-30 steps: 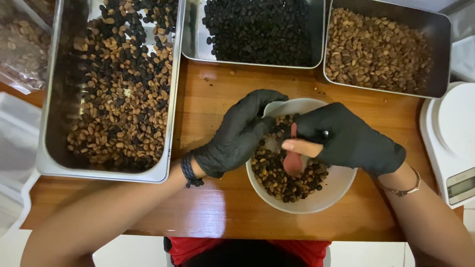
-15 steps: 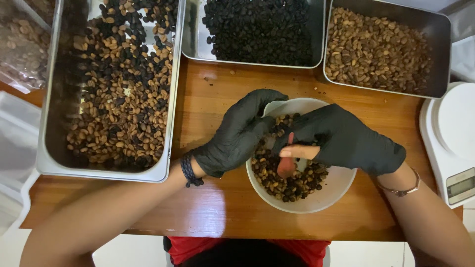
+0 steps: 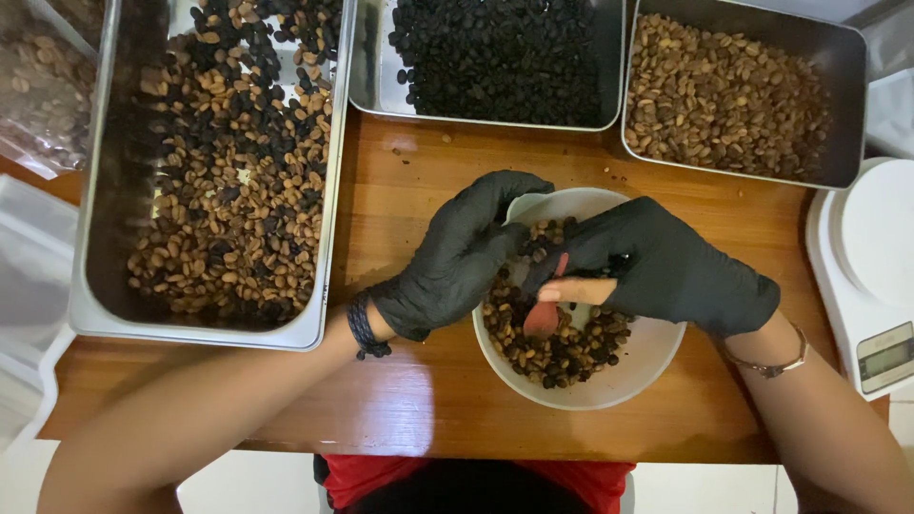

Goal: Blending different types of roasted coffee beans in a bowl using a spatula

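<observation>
Your right hand [image 3: 666,266] sits over the upper right of the bowl [image 3: 609,385], curled about halfway shut, and one fingertip [image 3: 571,290] pokes bare through the black glove, lying level and pointing left. Under it a small reddish scoop [image 3: 543,319] dips into the beans [image 3: 562,347] — whether your fingers truly pinch its handle or only rest on it, I cannot tell, since the glove hides the grip. The scoop's long axis runs from the fingers down and a little left, bowl end lowest, in among the beans.

Your left hand [image 3: 457,257] comes in from the left, loosely cupped, fingertips bent over the bowl's upper left rim and touching the beans there; it grips nothing that can be seen. The two hands nearly meet over the middle of the bowl, and the beans lie directly beneath both — mixed dark and tan, heaped toward the centre and lower side.

Outward: the bowl stands on a wooden table [image 3: 419,400]. A tray of mixed beans [image 3: 228,171] lies to the left, nearer your left hand, a tray of dark beans [image 3: 495,57] straight ahead, a tray of pale beans [image 3: 733,90] ahead and right, and a white scale [image 3: 871,257] at the right edge.
</observation>
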